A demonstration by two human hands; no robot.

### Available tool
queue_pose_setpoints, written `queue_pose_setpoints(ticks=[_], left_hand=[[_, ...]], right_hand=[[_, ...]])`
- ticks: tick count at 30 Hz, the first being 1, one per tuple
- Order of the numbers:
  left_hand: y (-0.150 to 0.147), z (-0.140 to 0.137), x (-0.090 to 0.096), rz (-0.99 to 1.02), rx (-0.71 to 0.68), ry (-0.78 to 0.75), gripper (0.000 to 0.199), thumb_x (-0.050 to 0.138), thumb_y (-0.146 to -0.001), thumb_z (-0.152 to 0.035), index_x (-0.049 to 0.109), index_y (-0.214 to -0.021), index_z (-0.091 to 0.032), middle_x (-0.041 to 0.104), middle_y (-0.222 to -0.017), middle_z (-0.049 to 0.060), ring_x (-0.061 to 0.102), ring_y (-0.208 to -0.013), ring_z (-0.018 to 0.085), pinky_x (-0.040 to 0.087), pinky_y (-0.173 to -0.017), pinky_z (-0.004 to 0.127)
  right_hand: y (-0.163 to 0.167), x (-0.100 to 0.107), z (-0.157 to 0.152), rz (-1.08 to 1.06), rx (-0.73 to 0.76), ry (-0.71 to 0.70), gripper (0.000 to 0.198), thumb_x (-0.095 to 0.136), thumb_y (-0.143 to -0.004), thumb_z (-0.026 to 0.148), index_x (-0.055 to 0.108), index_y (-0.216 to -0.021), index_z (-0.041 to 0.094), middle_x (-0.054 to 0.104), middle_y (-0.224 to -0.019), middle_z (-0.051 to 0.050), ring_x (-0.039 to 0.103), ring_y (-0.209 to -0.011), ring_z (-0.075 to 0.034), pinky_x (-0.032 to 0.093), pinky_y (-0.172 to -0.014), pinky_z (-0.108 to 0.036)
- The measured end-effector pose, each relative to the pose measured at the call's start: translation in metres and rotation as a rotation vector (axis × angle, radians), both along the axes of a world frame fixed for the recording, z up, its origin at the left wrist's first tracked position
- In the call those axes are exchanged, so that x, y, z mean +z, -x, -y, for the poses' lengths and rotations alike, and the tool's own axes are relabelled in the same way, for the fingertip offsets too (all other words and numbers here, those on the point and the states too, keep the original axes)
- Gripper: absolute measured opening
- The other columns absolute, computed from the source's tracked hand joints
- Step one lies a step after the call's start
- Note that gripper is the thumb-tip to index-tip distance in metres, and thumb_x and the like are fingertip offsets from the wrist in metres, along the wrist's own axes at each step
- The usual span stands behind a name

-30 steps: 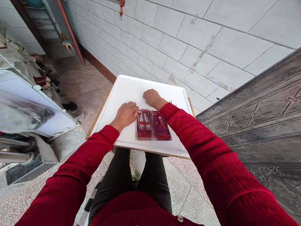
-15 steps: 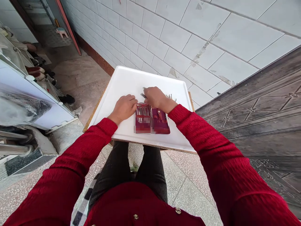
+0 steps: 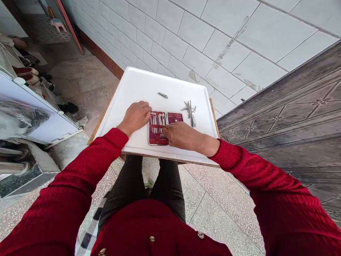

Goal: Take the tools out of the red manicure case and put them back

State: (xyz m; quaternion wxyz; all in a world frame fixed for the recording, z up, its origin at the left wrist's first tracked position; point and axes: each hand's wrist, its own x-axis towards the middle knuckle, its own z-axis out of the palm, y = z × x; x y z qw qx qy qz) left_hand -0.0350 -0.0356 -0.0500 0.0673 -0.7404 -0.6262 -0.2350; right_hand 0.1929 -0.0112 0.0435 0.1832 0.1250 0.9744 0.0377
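Observation:
An open dark red manicure case (image 3: 157, 139) lies on a white tray-like tabletop (image 3: 138, 85). Its left half holds a row of slim silver manicure tools (image 3: 157, 124) under a red strap. My left hand (image 3: 136, 115) is closed at the case's upper left edge, thumb against it. Reaching across the right half, my right hand (image 3: 182, 134) has its fingers pinched low in the left half, at a small silver tool (image 3: 163, 135) they partly hide. Behind the case lies a nail clipper (image 3: 162, 95). To the right is a pile of scissors and other metal tools (image 3: 189, 110).
A white tiled wall (image 3: 173, 28) rises behind the table, and a dark patterned panel (image 3: 279, 117) stands at the right. On the left are a shoe rack (image 3: 29, 80) and a small stool (image 3: 58, 24) farther back.
My right hand has come down and back from behind the case to its left half, uncovering the nail clipper and the pile. My left hand stays by the case's edge. The view has shifted slightly.

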Motion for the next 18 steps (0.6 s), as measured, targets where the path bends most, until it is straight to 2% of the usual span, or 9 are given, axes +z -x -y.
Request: queue_pose_setpoints(ticks=[8,13,18], left_hand=[[0.000,-0.001,0.000,0.007,-0.008,-0.001,0.023,0.049,-0.097,-0.019,0.072,-0.094,-0.020,0.072,-0.105,0.011,0.064,-0.105,0.031,0.051,-0.090,0.048],[-0.001,0.000,0.001,0.001,-0.009,0.000,0.024,0.048,-0.098,-0.019,0.071,-0.094,-0.020,0.071,-0.103,0.011,0.064,-0.103,0.031,0.050,-0.088,0.047],[-0.001,0.000,0.001,0.003,-0.011,-0.002,0.023,0.048,-0.098,-0.018,0.071,-0.095,-0.019,0.071,-0.103,0.011,0.063,-0.102,0.031,0.050,-0.087,0.047]], right_hand=[[0.001,0.000,0.018,0.062,0.123,-0.038,0.031,0.055,-0.097,0.002,0.073,-0.120,0.010,0.076,-0.108,-0.017,0.068,-0.095,-0.024,0.041,-0.076,-0.035],[0.000,-0.001,0.021,0.038,0.148,-0.089,0.030,0.050,-0.099,-0.001,0.073,-0.115,0.008,0.076,-0.103,-0.017,0.067,-0.092,-0.023,0.038,-0.072,-0.034],[0.002,-0.005,0.016,0.009,0.171,-0.019,0.020,0.058,-0.098,0.004,0.072,-0.111,0.008,0.074,-0.100,-0.015,0.064,-0.089,-0.022,0.034,-0.068,-0.034]])
